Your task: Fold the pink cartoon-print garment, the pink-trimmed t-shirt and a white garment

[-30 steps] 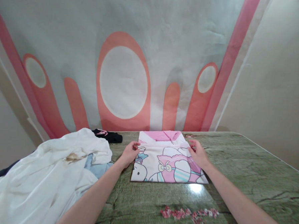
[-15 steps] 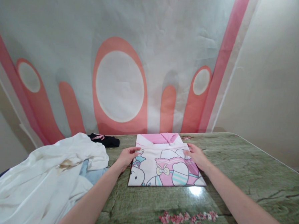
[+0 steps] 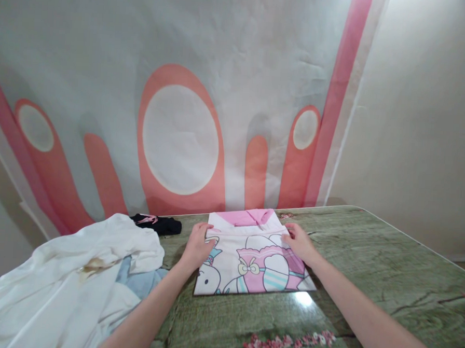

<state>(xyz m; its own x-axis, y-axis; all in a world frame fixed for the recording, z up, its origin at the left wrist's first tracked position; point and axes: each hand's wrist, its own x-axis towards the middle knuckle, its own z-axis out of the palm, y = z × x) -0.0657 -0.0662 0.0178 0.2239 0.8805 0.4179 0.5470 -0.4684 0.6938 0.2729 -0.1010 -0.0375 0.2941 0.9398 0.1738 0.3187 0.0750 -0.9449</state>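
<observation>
A folded shirt, white and pink with a cartoon print, lies flat on the table, its pink collar part at the far side. My left hand is at the shirt's left edge, thumb on the printed cloth and fingers curled at the border. On the opposite edge, my right hand pinches the cloth near the upper right corner. The fingertips under the cloth are hidden on both sides.
Left of the shirt lies a loose heap of white clothing with a brownish patch, and light blue cloth beneath it. A folded black garment sits behind. The wood-patterned table meets a printed backdrop.
My left hand has shifted slightly along the shirt's left edge, its thumb and fingers spread further apart. The right hand stays at its edge. The view has turned slightly.
</observation>
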